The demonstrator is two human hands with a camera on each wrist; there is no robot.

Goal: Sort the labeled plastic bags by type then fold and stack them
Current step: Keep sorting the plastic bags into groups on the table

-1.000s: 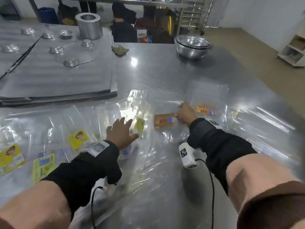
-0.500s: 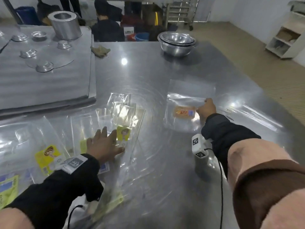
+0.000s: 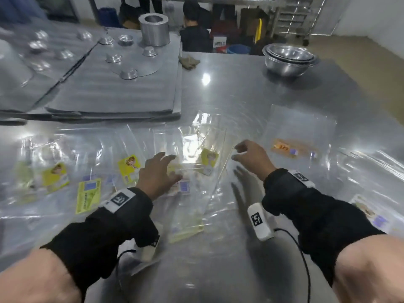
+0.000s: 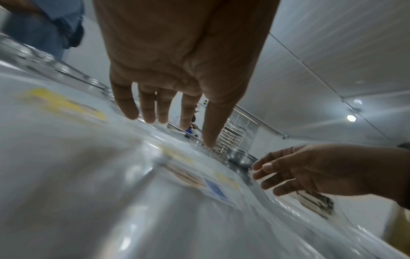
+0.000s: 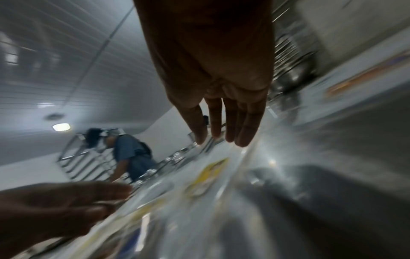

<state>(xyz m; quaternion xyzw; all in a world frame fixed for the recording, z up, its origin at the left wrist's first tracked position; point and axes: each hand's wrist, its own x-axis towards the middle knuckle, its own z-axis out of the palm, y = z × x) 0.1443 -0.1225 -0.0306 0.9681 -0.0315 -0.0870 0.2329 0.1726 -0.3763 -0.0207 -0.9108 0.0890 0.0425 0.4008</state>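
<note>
Two hands over counter (image 3: 229,88): left hand (image 3: 157,174), right hand (image 3: 251,159). Yellow labels (image 3: 129,167) on clear bags, at least four showing, from 9 o'clock to centre; exact bag count lost in overlap and glare. Green label (image 3: 87,194), one, at 8 o'clock. Orange labels (image 3: 284,146), at least one at 2 o'clock, smeared by blur. Steel bowls (image 3: 288,60), one nested stack at 1 o'clock, number within unclear. Metal cylinder (image 3: 154,30), one, at 11 o'clock. Small metal cups (image 3: 129,73) on grey mats, five sharp, more blurred toward 10 o'clock.

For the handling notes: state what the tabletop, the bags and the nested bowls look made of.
Tabletop: likely stainless steel, brushed; it mirrors the lamp.
Bags: thin clear plastic film, glossy, creased, with printed labels.
Nested bowls: polished metal, probably steel, shiny.
</note>
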